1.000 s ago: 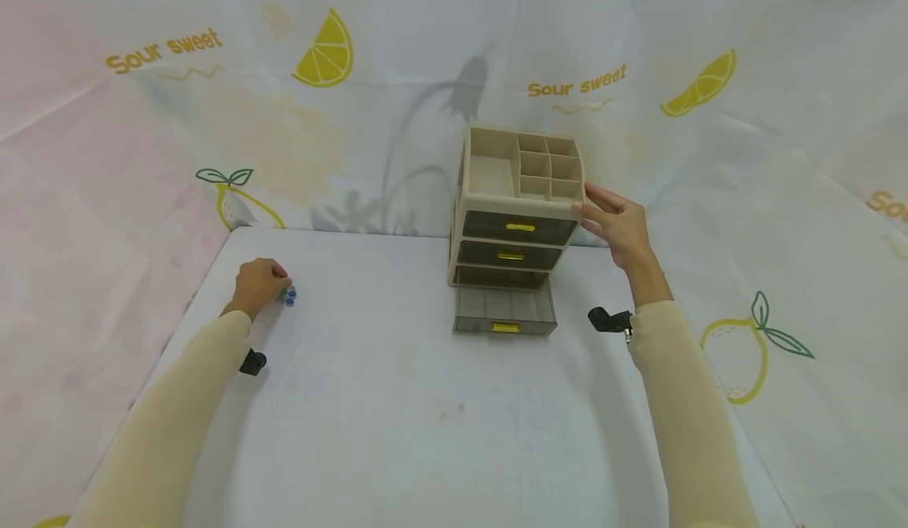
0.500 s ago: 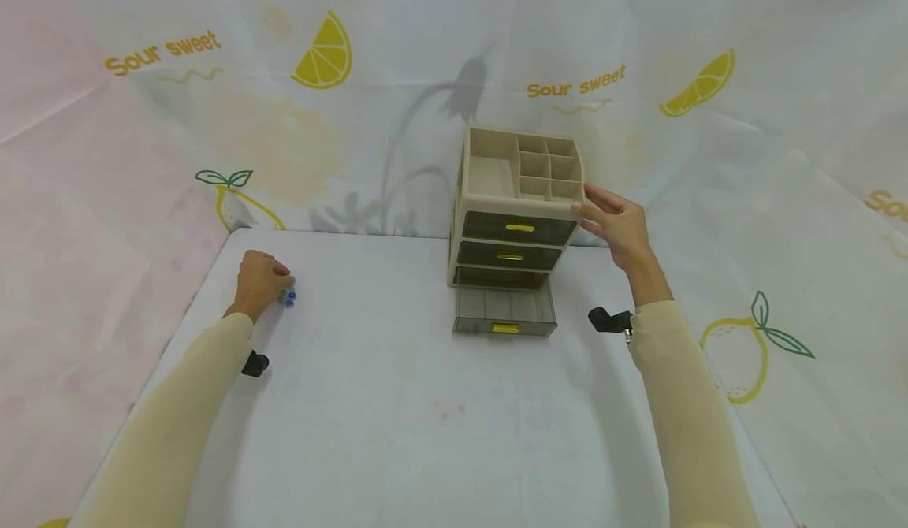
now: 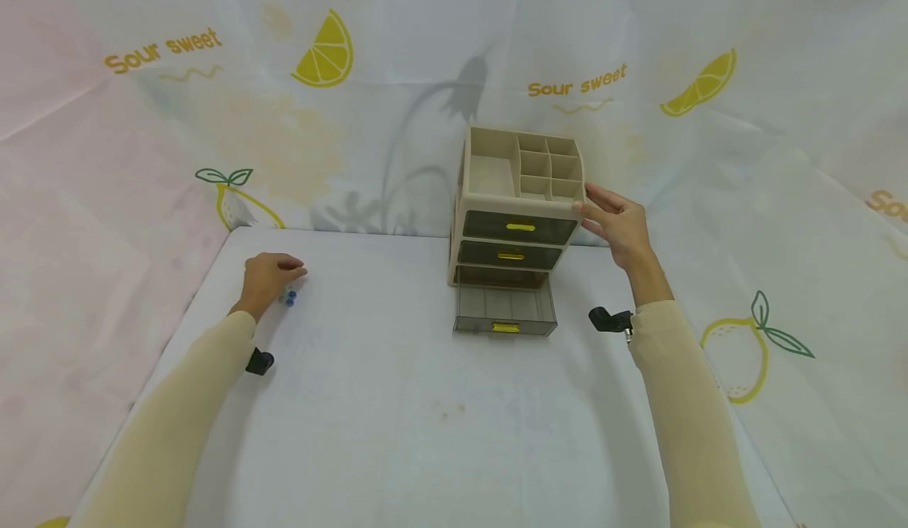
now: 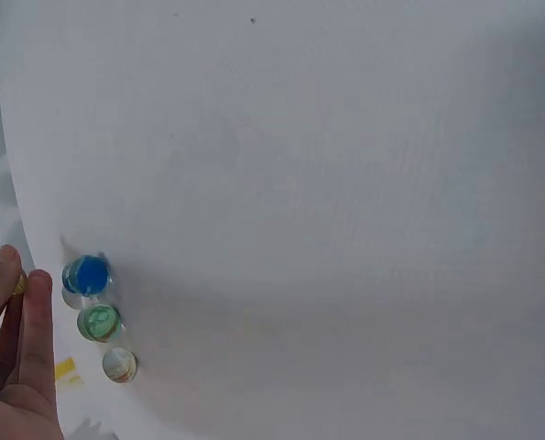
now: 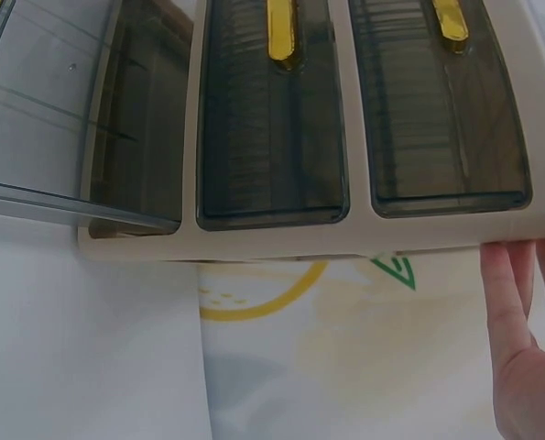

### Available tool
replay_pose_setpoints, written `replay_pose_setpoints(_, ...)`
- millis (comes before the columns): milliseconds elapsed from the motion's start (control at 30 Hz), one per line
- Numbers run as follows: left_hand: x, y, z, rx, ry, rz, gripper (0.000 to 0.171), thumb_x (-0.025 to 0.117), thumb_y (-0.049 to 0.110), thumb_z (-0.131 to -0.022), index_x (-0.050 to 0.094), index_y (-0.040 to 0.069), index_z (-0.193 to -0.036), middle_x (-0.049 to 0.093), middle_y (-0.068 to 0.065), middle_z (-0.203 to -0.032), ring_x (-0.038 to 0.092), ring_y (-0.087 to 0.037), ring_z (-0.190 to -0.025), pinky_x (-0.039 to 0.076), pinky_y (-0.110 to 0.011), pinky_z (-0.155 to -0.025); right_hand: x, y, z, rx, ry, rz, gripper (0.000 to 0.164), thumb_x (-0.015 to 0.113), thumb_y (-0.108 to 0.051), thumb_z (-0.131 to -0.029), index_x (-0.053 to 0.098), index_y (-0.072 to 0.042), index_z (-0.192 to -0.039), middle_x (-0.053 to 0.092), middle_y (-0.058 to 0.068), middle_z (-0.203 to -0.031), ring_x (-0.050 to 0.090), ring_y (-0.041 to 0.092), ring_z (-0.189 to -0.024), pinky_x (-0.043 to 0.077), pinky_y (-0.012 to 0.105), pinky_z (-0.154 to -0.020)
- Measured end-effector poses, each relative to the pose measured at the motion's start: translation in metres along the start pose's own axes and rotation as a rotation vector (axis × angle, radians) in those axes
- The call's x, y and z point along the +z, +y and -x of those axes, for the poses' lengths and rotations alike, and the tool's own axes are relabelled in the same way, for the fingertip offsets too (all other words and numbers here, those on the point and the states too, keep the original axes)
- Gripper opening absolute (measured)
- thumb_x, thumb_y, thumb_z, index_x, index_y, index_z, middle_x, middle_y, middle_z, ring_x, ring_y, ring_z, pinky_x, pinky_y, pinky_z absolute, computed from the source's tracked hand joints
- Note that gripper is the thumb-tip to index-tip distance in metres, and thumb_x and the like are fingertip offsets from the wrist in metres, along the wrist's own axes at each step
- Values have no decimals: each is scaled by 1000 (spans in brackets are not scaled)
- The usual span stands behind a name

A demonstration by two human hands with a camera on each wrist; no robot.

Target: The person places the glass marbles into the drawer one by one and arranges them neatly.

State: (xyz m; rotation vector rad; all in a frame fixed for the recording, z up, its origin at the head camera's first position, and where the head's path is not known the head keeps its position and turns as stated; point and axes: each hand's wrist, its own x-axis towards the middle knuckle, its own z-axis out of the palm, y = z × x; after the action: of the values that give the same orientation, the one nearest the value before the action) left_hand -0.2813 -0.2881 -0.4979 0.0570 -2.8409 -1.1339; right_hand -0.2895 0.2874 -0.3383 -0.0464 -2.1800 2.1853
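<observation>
My left hand [image 3: 267, 282] pinches a small yellowish piece [image 4: 19, 285] between thumb and fingertips, mostly covered by them. Beside it on the white tabletop stand several little round glass-like pieces: a blue one [image 4: 89, 274], a green one [image 4: 100, 323] and a pale clear one [image 4: 120, 365]. At the back right is a beige desktop drawer organizer [image 3: 521, 201]; its bottom drawer [image 3: 505, 307], see-through grey with a gold handle, is pulled out. The upper two drawers are closed. My right hand [image 3: 619, 228] rests its extended fingers against the organizer's right side, thumb near the front top corner.
The organizer's top has divided compartments [image 3: 549, 167]. Behind the white table [image 3: 369, 402] hangs a lemon-print cloth [image 3: 397, 55]. A black wrist camera [image 3: 608, 320] sticks out under each forearm.
My left hand has risen slightly and moved right, away from the round pieces, with the small yellowish piece between its fingertips. My right hand and the organizer stay put.
</observation>
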Motion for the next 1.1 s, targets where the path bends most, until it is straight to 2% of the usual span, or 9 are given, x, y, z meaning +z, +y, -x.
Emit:
replay_pose_setpoints(167,10,3,-4,97,30,16,22,71,14,-90,72,-2,-105,67,-22,-104,61,-35,-95,49,-47,-83,0,-1,1,4,7,0,65,79,-11,-82,51,-2,-140,45,13,-148,64,13,-106,54,26,-84)
replay_pose_setpoints(300,19,8,-5,134,34,30,21,72,15,-89,73,0,-103,66,-19,-104,62,-33,-93,50,-43,-79,0,1,2,11,15,2,64,79,-11,-82,52,-2,-139,46,13,-147,64,12,-105,54,26,-84)
replay_pose_setpoints(400,24,15,-5,156,19,41,20,73,15,-89,73,1,-103,67,-17,-104,63,-31,-94,51,-43,-80,0,2,2,15,14,4,63,79,-11,-82,53,-3,-139,46,12,-146,64,12,-105,54,26,-85)
replay_pose_setpoints(600,34,36,-4,228,-34,83,20,73,13,-88,73,0,-104,69,-14,-103,64,-30,-97,52,-45,-84,1,2,1,-10,8,2,62,79,-11,-83,53,-3,-138,46,12,-147,63,13,-107,54,26,-84)
replay_pose_setpoints(833,52,62,-3,287,-73,146,20,73,10,-88,73,-1,-104,69,-12,-102,65,-27,-96,54,-43,-85,1,4,-1,-12,7,-2,62,79,-11,-83,53,-3,-139,46,12,-147,62,14,-109,54,25,-84)
replay_pose_setpoints(1100,75,90,-2,393,-93,234,17,74,6,-86,73,-1,-101,70,-7,-99,67,-21,-93,55,-34,-84,0,5,-2,-9,10,-1,64,79,-12,-82,53,-3,-139,46,12,-147,61,16,-113,54,25,-84)
